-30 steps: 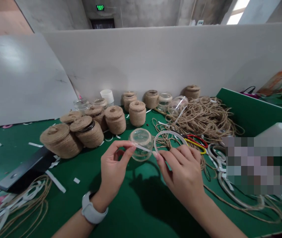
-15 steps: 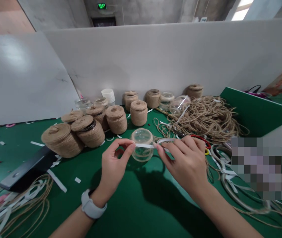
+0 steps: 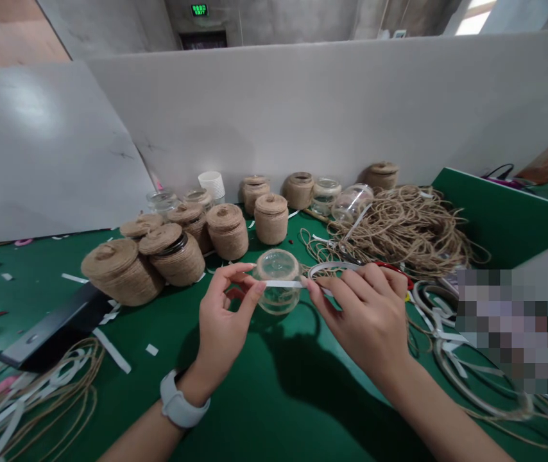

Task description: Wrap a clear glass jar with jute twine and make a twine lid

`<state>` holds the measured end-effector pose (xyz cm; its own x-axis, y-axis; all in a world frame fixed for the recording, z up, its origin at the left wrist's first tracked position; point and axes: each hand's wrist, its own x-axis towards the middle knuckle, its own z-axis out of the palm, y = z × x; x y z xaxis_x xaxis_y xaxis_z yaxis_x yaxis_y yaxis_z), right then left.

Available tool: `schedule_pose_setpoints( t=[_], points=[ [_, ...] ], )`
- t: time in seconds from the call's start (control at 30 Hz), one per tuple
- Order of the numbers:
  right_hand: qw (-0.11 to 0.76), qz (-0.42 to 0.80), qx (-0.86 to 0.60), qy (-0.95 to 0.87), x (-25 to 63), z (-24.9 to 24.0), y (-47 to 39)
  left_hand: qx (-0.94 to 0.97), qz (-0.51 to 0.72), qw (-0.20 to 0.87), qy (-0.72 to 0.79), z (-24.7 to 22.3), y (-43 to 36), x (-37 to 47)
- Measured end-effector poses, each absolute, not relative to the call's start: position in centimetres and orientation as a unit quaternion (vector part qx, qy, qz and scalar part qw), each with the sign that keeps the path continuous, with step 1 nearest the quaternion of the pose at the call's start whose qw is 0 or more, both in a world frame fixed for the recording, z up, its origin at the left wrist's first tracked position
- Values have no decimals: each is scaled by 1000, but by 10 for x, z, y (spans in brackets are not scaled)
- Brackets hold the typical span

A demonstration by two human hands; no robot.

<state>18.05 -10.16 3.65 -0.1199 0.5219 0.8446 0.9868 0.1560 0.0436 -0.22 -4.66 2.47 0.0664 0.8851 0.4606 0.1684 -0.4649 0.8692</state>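
A narrow white tape strip (image 3: 283, 283) is stretched level between my two hands. Its left end is pinched between thumb and finger of my left hand (image 3: 228, 308), which has a watch with a pale band (image 3: 180, 404) on the wrist. My right hand (image 3: 365, 308) pinches the strip further right, and more of the tape loops up behind its fingers. Just behind the strip a clear glass jar (image 3: 278, 263) stands on the green table (image 3: 274, 410), apparently upside down. Whether the strip touches the glass I cannot tell.
Several twine-wrapped jars (image 3: 271, 221) stand behind and to the left. A big heap of loose twine (image 3: 409, 224) lies at the back right, with red-handled scissors (image 3: 392, 273) before it. Tape loops (image 3: 452, 359) are at right; a black box (image 3: 57, 327) and tape scraps lie left.
Both hands stay on the strip in nearly the same pose. The loop of tape behind my right hand stands out wider; the view has shifted very slightly.
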Motion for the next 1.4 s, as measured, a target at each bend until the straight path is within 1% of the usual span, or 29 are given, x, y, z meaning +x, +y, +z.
schedule_pose_setpoints(
  t=[0.3, 0.53, 0.67, 0.87, 1.27, 1.4],
  points=[
    [377, -321, -557, -667, 178, 45, -108, 655, 577, 278, 400, 29, -53, -2],
    [352, -339, -559, -670, 180, 39, -100, 673, 552, 268, 414, 23, -48, -3],
    [351, -341, -557, -671, 180, 37, -97, 674, 550, 268, 414, 22, -47, -4],
    [346, -338, -559, -673, 181, 37, -97, 690, 539, 242, 418, 21, -45, -5],
    [347, -346, -555, -673, 178, 32, -97, 770, 515, 76, 369, 29, -37, -10],
    [349, -346, -549, -676, 177, 32, -97, 782, 502, 36, 369, 30, -34, -11]
  ],
)
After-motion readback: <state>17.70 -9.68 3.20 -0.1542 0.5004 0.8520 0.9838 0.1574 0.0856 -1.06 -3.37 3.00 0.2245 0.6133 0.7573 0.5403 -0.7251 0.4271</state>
